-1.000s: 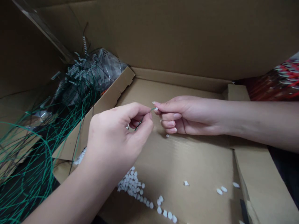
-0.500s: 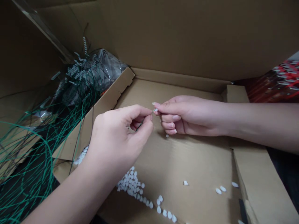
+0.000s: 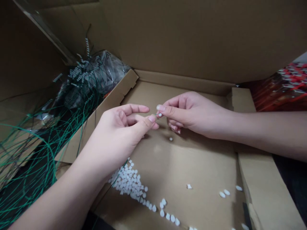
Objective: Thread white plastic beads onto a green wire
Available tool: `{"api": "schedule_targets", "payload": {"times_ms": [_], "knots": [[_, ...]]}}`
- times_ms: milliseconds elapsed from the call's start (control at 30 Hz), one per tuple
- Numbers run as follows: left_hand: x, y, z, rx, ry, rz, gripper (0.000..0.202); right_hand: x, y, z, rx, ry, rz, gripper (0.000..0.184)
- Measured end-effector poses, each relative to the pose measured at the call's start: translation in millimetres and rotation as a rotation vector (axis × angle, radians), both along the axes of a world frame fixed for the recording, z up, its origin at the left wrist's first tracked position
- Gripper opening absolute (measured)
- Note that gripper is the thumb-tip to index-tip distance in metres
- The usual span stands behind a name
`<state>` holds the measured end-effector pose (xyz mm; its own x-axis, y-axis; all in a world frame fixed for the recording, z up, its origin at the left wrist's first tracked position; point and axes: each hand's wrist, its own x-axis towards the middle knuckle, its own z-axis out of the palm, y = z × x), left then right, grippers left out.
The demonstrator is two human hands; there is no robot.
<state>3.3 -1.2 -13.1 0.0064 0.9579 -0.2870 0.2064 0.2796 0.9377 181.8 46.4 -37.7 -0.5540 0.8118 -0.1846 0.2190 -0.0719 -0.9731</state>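
My left hand (image 3: 124, 127) is closed in a pinch, its thumb against the middle finger and its index finger stretched forward. A thin dark wire tip (image 3: 157, 118) pokes out from this pinch. Facing it, my right hand (image 3: 189, 115) grips a small white bead-like piece (image 3: 160, 114) between thumb and forefinger, the other fingers curled below. Piece and wire tip are very close; whether the wire passes through, I cannot tell. Beneath my left wrist lies a pile of small white pieces (image 3: 129, 180) in a shallow cardboard tray (image 3: 203, 166).
Left of the tray spreads a tangle of green wires (image 3: 35, 166), several ending in white pieces (image 3: 80, 72), by a clear plastic bag (image 3: 107, 67). Red strands with pale tips (image 3: 292, 78) stand at the right. A tall cardboard wall (image 3: 192, 38) rises behind.
My left hand has shifted slightly, its index finger now lifted and straight. My right hand has turned a little, its forefinger arched higher. More of the white pile shows.
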Motion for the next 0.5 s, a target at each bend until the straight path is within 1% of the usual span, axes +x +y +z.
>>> {"api": "schedule_targets", "payload": {"times_ms": [133, 367, 500], "knots": [[0.7, 0.2, -0.6, -0.007, -0.036, -0.011, 0.034, -0.2, 0.7, -0.2, -0.024, 0.032, -0.002, 0.043], [2.9, -1.5, 0.3, -0.037, -0.069, -0.068, 0.030, -0.9, -0.1, 0.8, 0.043, -0.021, 0.046, 0.046], [1.4, -1.0, -0.9, -0.018, -0.063, -0.056, 0.030, -1.6, -0.1, 2.9, 0.027, -0.062, 0.018, 0.047]]}}
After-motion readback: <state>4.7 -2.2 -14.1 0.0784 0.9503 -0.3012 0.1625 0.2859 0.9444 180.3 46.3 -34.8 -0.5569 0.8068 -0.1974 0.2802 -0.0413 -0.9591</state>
